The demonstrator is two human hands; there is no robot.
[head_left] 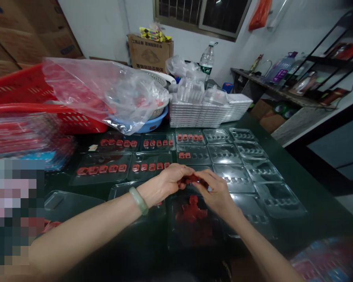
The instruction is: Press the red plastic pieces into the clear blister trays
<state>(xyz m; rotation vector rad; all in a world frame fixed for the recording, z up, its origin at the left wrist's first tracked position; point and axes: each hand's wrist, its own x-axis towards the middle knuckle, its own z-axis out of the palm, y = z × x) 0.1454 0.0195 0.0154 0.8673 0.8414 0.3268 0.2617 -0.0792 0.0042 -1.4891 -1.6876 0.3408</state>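
Note:
My left hand, with a pale green bangle on its wrist, is closed around small red plastic pieces. From the right, my right hand pinches at the same pieces, and the fingers of both hands meet there. Just below lies a loose pile of red pieces on a clear plastic tray. Behind the hands, a clear tray has two red pieces in its row of slots. Farther left, a filled tray carries a row of red pieces.
Clear trays without red pieces cover the right of the dark green table. Stacked clear trays stand at the back. Left of them are a blue basin, a plastic bag and a red basket. Packaged items lie at far left.

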